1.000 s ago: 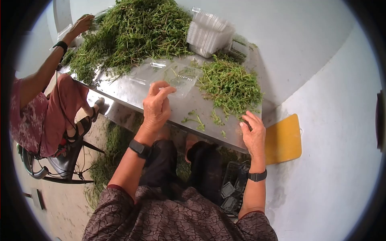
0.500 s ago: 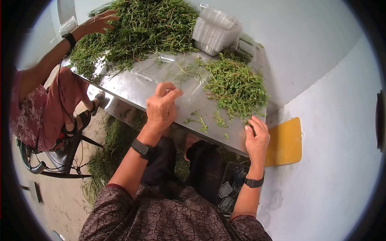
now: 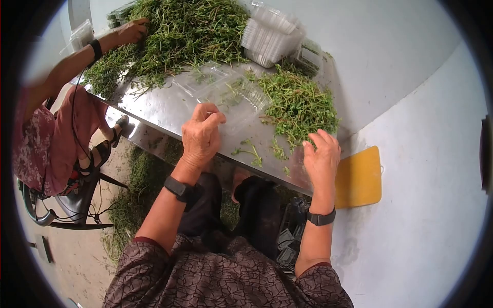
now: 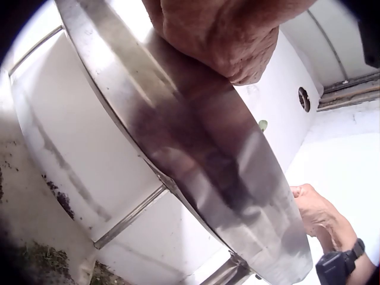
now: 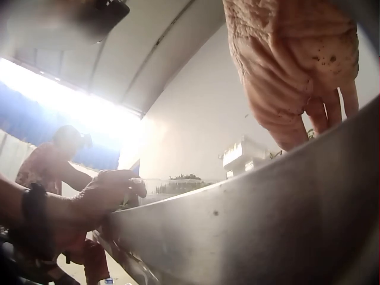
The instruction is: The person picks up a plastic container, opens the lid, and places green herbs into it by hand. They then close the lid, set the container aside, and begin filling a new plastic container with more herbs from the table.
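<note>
In the head view my left hand hovers at the table's front edge with its fingers curled. Its thumb and index finger overlap the near left corner of an open clear plastic container; I cannot tell whether they grip it. A few green stems lie inside that container, and its lid side leans back toward the big heap. My right hand reaches the near right edge of a small pile of leafy green stems, thumb apart from the fingers. In the right wrist view the right fingers point down beyond the metal rim.
A large heap of greens covers the far left of the metal table. Stacked clear containers stand at the back. Another person's hand touches the heap. A yellow board leans by the wall; a black crate sits below.
My right hand's thumb and fingers have spread a little apart at the pile. My left hand keeps its curled pose by the container. The other person's hand has moved right onto the heap.
</note>
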`<state>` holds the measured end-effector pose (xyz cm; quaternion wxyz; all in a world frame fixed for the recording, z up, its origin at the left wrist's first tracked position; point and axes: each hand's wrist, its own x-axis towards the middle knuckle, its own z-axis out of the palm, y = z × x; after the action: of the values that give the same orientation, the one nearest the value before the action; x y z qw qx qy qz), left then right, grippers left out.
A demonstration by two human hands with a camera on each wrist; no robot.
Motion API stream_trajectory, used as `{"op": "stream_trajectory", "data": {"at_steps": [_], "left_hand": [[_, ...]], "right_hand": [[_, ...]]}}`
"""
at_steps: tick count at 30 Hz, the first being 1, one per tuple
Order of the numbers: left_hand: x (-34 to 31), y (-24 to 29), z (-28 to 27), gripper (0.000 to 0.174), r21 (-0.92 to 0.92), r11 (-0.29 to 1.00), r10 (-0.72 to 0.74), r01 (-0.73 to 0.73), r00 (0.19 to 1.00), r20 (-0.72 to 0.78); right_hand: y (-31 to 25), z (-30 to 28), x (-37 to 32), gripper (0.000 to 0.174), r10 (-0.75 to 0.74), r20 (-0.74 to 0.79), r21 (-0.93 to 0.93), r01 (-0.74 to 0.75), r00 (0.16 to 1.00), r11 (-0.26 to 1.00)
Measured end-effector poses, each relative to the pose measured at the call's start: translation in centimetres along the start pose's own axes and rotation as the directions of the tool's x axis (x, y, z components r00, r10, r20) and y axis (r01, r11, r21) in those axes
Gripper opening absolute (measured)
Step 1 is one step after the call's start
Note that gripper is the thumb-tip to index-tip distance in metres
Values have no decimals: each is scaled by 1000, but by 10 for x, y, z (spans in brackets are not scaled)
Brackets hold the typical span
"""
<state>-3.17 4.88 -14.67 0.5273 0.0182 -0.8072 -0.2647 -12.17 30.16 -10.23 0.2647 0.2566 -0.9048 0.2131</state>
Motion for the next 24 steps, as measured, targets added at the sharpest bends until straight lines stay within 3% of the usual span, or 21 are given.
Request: {"op": "stream_trajectory", "data": {"at_steps": [1, 11, 13, 14, 16, 17, 19, 20, 22, 24], "left_hand": [[0, 0, 0, 22, -12, 1000, 3, -3, 1000, -5], [0, 4, -2, 22, -5, 1000, -20, 20, 1000, 15], [0, 4, -3, 22, 3, 1000, -11, 10, 1000, 25], [0, 3, -3, 22, 4, 1000, -15, 15, 1000, 23], [0, 2, -1, 23, -20, 1000, 19, -20, 1000, -17], [0, 1, 0, 23, -18, 1000, 17, -17, 1000, -19], [0, 1, -1, 23, -26, 1000, 0, 0, 1000, -4], [0, 2, -1, 23, -21, 1000, -2, 2, 1000, -6], [0, 5, -3, 20, -25, 999, -39, 40, 999, 27], [0, 6, -4, 21, -8, 999, -36, 36, 999, 33]], "right_hand": [[1, 5, 1, 21, -13, 7, -70, 14, 1000, 997], [2, 21, 14, 6, 8, -21, -109, -10, 1000, 994], [0, 18, 13, 5, 110, -45, 36, -109, 993, 993], [0, 18, 13, 5, 107, -42, 35, -106, 993, 994], [3, 18, 13, 6, 163, -142, 257, -123, 976, 959], [2, 16, 15, 6, 160, -140, 257, -120, 977, 959], [-6, 7, 23, 8, 327, -27, 499, -271, 944, 823], [-13, 2, 27, 8, 324, -25, 501, -268, 946, 823], [-34, -11, 38, 11, 349, 33, 665, -281, 936, 692], [-59, -22, 50, 12, 334, 33, 676, -267, 942, 687]]}}
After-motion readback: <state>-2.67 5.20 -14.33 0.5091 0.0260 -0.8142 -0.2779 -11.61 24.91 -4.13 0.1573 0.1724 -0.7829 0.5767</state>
